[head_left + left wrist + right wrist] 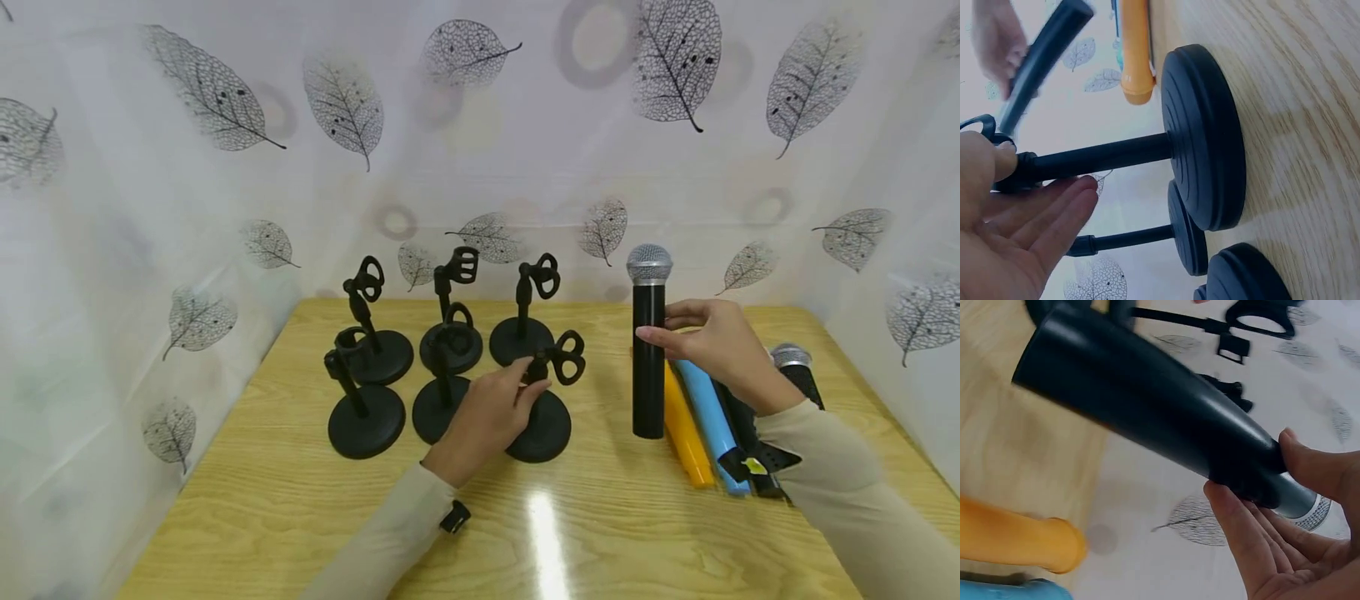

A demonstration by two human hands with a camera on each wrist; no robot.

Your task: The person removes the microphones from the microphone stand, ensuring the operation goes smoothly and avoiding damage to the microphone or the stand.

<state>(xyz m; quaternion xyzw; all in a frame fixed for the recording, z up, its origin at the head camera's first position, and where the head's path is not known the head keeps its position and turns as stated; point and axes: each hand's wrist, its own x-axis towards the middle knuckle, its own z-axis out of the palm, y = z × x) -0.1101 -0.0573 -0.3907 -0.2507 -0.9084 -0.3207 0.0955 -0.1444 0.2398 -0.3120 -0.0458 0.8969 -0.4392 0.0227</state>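
Observation:
My right hand (716,346) holds a black microphone (648,383) upright above the table, its silver mesh head on top. The right wrist view shows thumb and fingers pinching the microphone's body (1147,400) just below the head. With thumb and fingers, my left hand (480,421) pinches the neck of the front-right black microphone stand (542,437), just under its clip (570,357). Seen from the left wrist, that stand's round base (1204,137) sits on the table. A gap separates the microphone from the clip in the head view.
Several more black stands (367,425) with round bases stand in two rows to the left. Under my right forearm lie an orange microphone (686,433), a blue one (708,408) and black ones, one with a silver head (791,356). A leaf-patterned curtain (487,150) borders the wooden table (637,533).

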